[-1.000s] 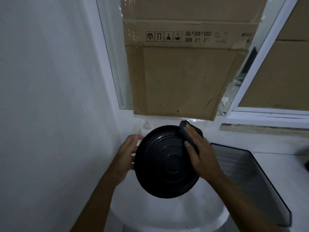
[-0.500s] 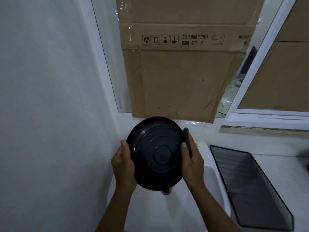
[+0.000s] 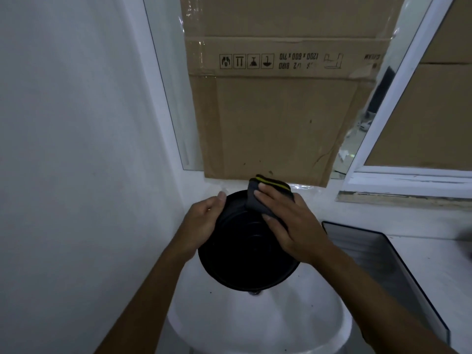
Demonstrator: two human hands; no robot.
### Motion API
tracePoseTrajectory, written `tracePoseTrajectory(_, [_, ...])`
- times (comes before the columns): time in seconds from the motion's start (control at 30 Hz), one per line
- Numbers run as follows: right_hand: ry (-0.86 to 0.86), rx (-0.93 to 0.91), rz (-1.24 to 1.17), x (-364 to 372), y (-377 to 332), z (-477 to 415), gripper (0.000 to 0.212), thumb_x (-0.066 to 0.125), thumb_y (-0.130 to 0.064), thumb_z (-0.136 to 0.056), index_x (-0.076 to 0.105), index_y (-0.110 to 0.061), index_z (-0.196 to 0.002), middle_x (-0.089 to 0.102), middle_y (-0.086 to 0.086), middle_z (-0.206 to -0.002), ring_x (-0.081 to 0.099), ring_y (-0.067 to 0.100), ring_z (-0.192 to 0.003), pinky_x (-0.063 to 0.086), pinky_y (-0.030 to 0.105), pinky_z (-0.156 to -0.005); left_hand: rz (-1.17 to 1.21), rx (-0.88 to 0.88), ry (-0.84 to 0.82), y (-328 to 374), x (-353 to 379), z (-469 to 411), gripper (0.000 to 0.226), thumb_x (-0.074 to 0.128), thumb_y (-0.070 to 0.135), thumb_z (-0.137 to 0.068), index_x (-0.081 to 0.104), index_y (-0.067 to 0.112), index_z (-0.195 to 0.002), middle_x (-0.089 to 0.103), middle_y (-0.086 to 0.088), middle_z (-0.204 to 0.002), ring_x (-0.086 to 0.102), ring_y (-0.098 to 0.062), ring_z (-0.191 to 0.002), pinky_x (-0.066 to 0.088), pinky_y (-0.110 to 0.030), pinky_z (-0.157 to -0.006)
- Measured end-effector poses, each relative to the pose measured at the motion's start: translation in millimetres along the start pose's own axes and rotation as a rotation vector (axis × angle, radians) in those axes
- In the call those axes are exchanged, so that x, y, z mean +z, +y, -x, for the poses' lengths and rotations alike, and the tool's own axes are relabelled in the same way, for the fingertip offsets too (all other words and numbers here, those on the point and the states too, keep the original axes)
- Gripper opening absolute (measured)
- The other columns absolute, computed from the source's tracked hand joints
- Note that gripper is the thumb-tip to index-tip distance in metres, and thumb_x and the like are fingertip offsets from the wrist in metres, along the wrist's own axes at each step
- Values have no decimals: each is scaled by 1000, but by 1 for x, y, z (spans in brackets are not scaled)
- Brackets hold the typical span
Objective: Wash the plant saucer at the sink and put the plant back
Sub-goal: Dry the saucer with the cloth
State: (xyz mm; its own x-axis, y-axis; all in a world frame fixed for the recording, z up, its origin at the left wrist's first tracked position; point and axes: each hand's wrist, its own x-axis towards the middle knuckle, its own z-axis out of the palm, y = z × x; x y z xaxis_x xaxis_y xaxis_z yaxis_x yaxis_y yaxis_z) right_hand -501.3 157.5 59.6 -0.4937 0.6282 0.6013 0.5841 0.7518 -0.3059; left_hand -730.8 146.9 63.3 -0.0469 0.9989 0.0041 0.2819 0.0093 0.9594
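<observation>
Saucer (image 3: 245,254) and sponge (image 3: 255,200) hover over sink (image 3: 255,323); cardboard (image 3: 275,123) behind, tray (image 3: 370,256) at right.

You have the white sink (image 3: 255,325) at 6 o'clock, its drain (image 3: 254,292) just showing, and the white counter (image 3: 434,264) runs off at 3 o'clock with a dark ribbed tray (image 3: 383,256) lying flat on it.

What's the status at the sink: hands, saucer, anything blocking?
Left hand grips round black plastic saucer by its rim, over white sink basin. Right hand holds dark yellow-striped sponge against it. Nothing in the way.
</observation>
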Motion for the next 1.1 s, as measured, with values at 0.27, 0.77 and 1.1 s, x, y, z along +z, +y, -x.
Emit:
tracePoseTrajectory(0.27, [275, 577, -355, 34, -8, 27, 44, 43, -34, -102, 39, -40, -146, 39, -20, -151, 32, -5, -138, 32, 34, -116, 444, -140, 429, -37, 26, 24, 47, 54, 71, -79, 76, 30, -74, 75, 4, -75, 72, -13, -71, 56, -25, -54])
tracePoseTrajectory(0.77, [25, 185, -114, -2, -2, 6, 45, 50, -25, -99, 47, -23, -144, 39, -13, -153, 44, 11, -131, 34, 25, -102, 250, -252, -183, -20, -10, 4, 56, 56, 73, -80, 75, 27, -106, 74, 1, -108, 71, -20, -99, 55, -38, -83])
tracePoseTrajectory(1.1, [268, 578, -312, 29, -6, 23, 46, 42, -37, -100, 39, -41, -146, 37, -25, -150, 32, -6, -138, 28, 17, -112, 496, -224, 314, -28, 24, 20, 77, 57, 85, -62, 76, 12, -79, 76, -6, -81, 74, -23, -74, 60, -37, -64])
